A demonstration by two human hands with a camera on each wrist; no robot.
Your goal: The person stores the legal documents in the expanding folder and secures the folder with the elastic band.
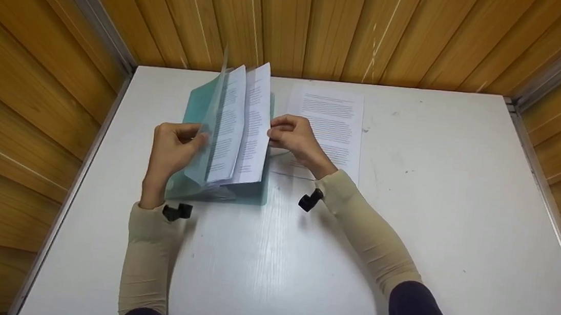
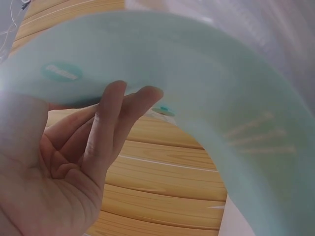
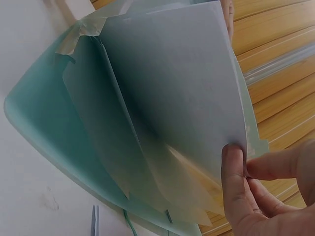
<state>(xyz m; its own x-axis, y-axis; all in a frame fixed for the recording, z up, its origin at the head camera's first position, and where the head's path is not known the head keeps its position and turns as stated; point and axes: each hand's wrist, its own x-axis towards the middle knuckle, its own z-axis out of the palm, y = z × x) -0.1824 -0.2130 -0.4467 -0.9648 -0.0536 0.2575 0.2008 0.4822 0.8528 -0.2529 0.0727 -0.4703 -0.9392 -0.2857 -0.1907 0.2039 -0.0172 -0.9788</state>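
"Green folder (image 1: 201, 101) first, from the head view: it lies open on the table (image 1: 440, 204), just to the left of the loose printed sheet (image 1: 337, 106). Its long axis runs away from you toward the wooden wall (image 1: 324, 28), roughly in line with the sheet's own."

"And your hands, taken from that sheet?"

"Your right hand (image 1: 298, 139) is the nearer, over the sheet's left side; its thumb and fingers pinch the right edge of the raised printed pages (image 1: 258, 109). Your left hand (image 1: 170, 149) is on the folder's opposite side, away from the sheet, gripping the translucent cover (image 1: 200, 162). So your hands are apart, the lifted leaves between them."

"What does your left wrist view add?"

"The cover bows across it, bearing a teal oval label (image 2: 61, 71), with two of your fingers extended against it. Your thumb's tip can't be made out there; the grip reads better from your head view."

"And your right wrist view?"

"Your thumb and fingers clamp the pages' edge; they tilt up from the folder's teal base, other leaves fanned between. Mind this relation: you have the pages from the sheet's side, and the cover from the side away from it."
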